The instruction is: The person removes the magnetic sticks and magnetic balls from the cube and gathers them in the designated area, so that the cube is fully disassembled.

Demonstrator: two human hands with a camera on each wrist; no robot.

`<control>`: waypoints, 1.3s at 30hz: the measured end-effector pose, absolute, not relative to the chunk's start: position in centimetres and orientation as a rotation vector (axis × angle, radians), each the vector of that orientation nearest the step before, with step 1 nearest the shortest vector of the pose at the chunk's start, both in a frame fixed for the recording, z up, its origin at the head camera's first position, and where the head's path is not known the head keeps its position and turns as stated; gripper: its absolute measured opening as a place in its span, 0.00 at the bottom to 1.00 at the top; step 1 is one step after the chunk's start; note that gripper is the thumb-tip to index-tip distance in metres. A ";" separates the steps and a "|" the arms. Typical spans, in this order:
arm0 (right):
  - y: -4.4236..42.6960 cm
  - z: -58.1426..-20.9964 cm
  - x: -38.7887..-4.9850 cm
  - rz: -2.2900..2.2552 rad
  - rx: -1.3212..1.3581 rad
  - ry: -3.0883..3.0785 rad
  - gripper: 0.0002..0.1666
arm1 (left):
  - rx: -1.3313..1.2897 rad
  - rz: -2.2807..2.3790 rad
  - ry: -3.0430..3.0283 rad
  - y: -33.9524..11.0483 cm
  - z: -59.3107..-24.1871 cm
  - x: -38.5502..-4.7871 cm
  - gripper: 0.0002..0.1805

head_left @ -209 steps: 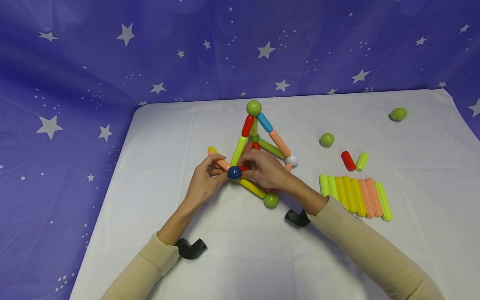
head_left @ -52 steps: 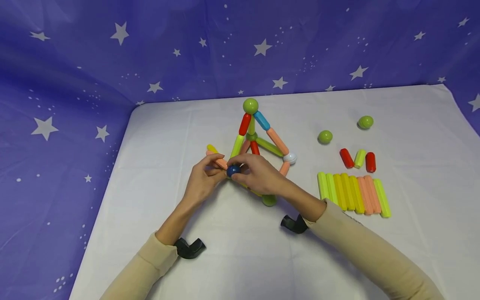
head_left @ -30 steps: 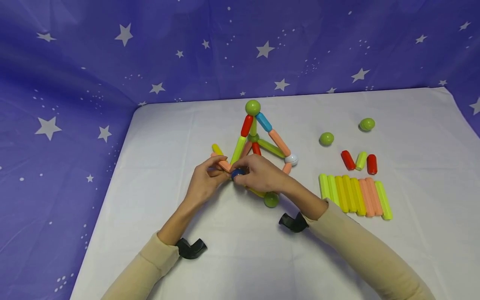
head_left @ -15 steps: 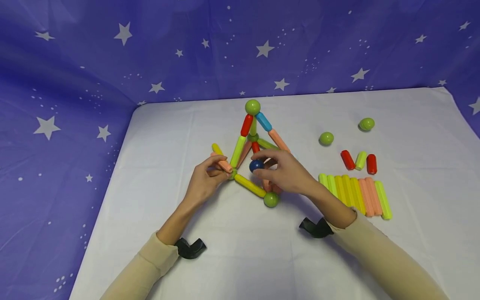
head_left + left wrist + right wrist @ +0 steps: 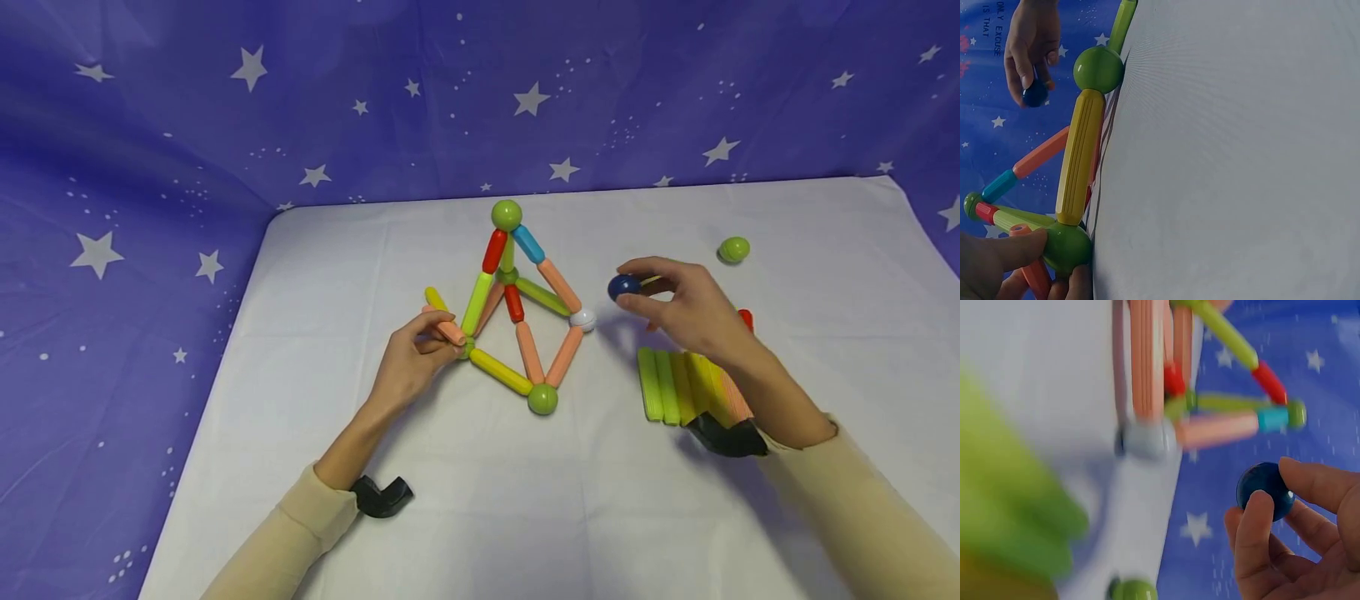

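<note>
blue ball [image 5: 624, 288] sits pinched in a person's right hand [image 5: 693, 310], raised above the white tablecloth [image 5: 480, 508] near a row of rods [image 5: 671, 387] and apart from a ball-and-stick frame [image 5: 501, 372], while the left hand [image 5: 408, 362] grips the frame's green corner ball [image 5: 1067, 247], a salmon rod [image 5: 450, 330] lying among its fingers.

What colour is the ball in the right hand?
The ball in the right hand is dark blue; the right wrist view shows it best.

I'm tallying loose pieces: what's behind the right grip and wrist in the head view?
Behind the right grip, at least the stick row and a red stick partly show; their remaining parts are covered.
</note>
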State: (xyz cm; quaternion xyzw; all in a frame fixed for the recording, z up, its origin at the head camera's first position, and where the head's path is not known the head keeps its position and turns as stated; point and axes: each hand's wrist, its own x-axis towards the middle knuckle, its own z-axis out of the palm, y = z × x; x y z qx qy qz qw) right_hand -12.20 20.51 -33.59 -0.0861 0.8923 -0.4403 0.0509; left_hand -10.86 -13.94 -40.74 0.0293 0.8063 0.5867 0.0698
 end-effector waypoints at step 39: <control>29.3 -37.0 -19.0 -0.947 0.100 2.668 0.28 | 0.086 1.769 2.404 -14.0 -40.7 -11.0 0.25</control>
